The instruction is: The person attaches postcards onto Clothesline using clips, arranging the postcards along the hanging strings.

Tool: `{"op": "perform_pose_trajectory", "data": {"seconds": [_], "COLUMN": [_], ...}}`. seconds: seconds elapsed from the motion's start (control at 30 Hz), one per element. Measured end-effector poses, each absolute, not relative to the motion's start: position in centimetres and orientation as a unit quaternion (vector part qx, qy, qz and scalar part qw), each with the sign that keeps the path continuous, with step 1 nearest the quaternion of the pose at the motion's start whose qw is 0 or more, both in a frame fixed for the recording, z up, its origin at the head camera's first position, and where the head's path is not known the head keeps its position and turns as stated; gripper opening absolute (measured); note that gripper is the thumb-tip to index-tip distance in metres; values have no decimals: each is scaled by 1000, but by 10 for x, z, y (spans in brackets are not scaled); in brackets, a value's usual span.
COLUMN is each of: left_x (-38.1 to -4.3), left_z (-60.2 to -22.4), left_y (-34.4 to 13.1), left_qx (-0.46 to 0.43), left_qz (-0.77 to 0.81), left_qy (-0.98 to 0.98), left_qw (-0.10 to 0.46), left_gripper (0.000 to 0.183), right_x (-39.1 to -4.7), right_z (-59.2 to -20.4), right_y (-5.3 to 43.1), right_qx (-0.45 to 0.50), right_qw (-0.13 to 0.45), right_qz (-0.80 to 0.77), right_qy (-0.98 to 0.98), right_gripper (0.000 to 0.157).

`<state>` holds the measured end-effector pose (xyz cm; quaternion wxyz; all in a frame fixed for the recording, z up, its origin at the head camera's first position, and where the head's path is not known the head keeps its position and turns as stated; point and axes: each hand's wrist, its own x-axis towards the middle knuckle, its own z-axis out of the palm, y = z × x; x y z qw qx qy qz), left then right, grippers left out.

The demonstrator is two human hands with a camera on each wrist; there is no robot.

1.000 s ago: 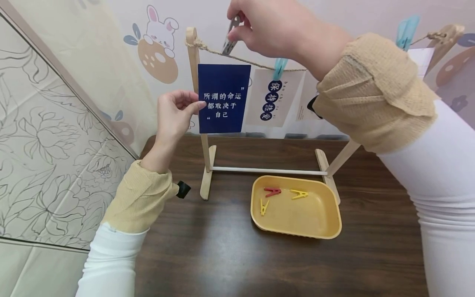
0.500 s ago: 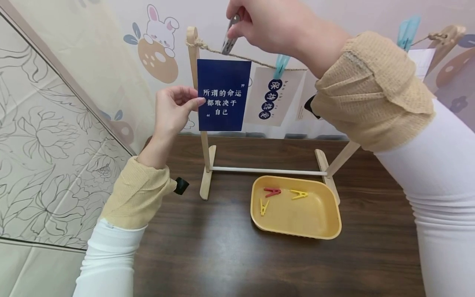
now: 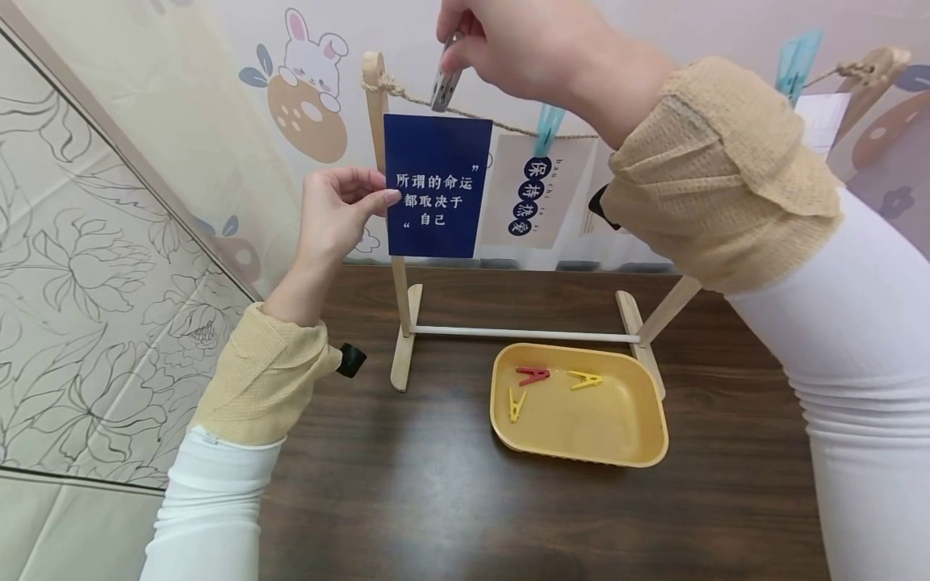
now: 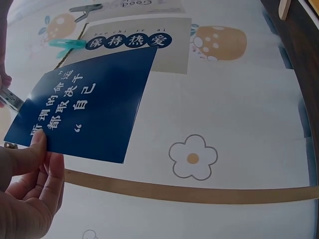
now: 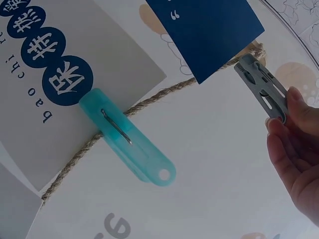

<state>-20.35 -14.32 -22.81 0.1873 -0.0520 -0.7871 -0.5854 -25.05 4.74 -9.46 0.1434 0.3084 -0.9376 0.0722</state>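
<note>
My left hand (image 3: 337, 210) pinches the left edge of a dark blue card (image 3: 436, 145) with white Chinese writing, thumb on its front. The card's top edge lies close under a twine line (image 3: 508, 127) in the head view. Above it, my right hand (image 3: 523, 48) pinches a grey clothespin (image 3: 445, 85), its tip pointing down at the twine. In the right wrist view the grey clothespin (image 5: 261, 87) is right beside the card's top edge (image 5: 229, 59). A beige card (image 3: 534, 194) with blue circles hangs to the right under a teal clothespin (image 3: 549, 131).
A wooden stand (image 3: 404, 298) with a white lower bar (image 3: 523, 332) carries the twine. In front of it, a yellow basin (image 3: 581, 452) holds a red clothespin (image 3: 533, 375) and two yellow ones. Another teal clothespin (image 3: 797, 64) hangs at the far right.
The left hand has raised the blue card slightly, bringing its top edge up toward the twine. The right hand with the grey clothespin has shifted slightly left.
</note>
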Motion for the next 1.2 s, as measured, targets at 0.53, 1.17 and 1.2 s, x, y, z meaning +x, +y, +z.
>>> {"op": "perform_pose_trajectory", "data": {"seconds": [0.53,1.17,1.2], "left_x": [-207,-213,-213], "left_z": [-226,-231,-231], "left_y": [-143,-144,-144], "left_qx": [-56,-75,-75], "left_qz": [-602,-604,-605], "left_qy": [-772,-764,-763], "left_qw": [197,215,215], "left_gripper": [10,10,10], "right_x": [-254,-301,-300], "right_z": [-93,-110,-110], "right_y": [42,39,39], "right_qx": [293,303,302], "right_qw": [134,124,122], "right_qz": [102,66,61], "right_qy": [-941,-943,-943], "right_gripper": [27,25,25]}}
